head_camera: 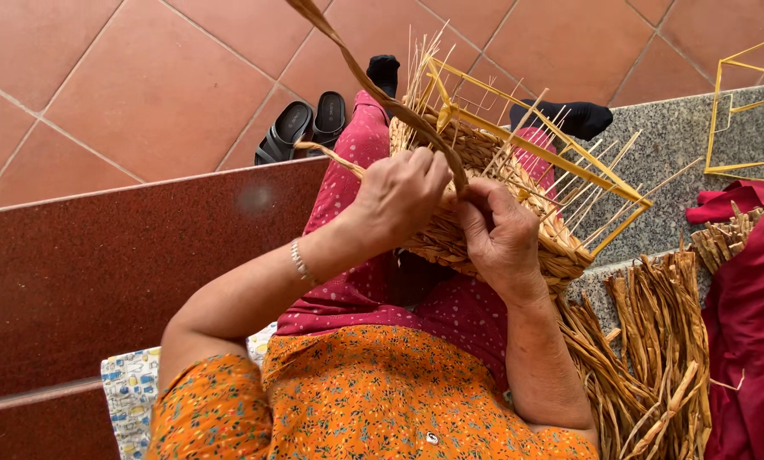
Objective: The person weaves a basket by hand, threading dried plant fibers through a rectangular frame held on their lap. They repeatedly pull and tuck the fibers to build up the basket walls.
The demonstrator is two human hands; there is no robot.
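So both my hands are mid-frame on the half-woven basket (501, 213) in my lap. Left hand (399, 196) and right hand (497, 234) are both pinched shut on one flat straw strand (373, 85), which runs up toward the top of the frame, closer to the left hand.

Granite step (654, 128), dried reeds (654, 358), perhaps cloth (752, 315)

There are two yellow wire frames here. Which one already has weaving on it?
The yellow frame on the person's lap, held by both hands: its lower part is wrapped in woven straw. The other frame, far right on the granite ledge, is bare wire.
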